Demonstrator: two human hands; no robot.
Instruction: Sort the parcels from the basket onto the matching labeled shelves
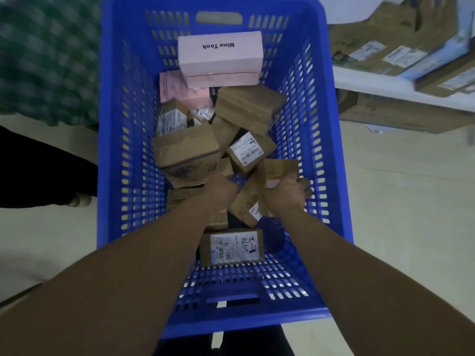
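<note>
Basket (303, 104): deep blue moulded plastic, rectangular, its walls pierced by rows of small slots, with a handle cut-out at each short end. It fills the middle of the head view.
Parcels (187, 150): a loose heap of small brown cardboard boxes, matte and taped, tilted against one another across the basket's bottom.
Pink box (221, 52): smooth, oblong, printed "Mine Took". It lies on top of the heap at the far end, close to the far wall, with a flatter pink parcel under its left corner.
Labelled box (246, 150): brown card with a white barcode label, lying askew in the middle of the heap.
Marked parcel (231, 246): brown, with a white label and handwritten "2490 -2". It lies nearest the person, between the two forearms.
Left hand (221, 188): pushed down among the boxes at mid-basket, back of the hand up. Cardboard hides the fingers, so whether it grasps anything cannot be told.
Right hand (290, 192): fingers curled round a brown cardboard parcel (279, 168), grasping it near the basket's right wall, inside the basket.
Shelf (372, 83): a white board to the right of the basket, carrying larger cartons (380, 39) with white labels, all blurred. More cardboard sits beneath it.
Floor (411, 227): pale and smooth.
Fabric (38, 60): green checked cloth, blurred, at upper left beside the basket.
</note>
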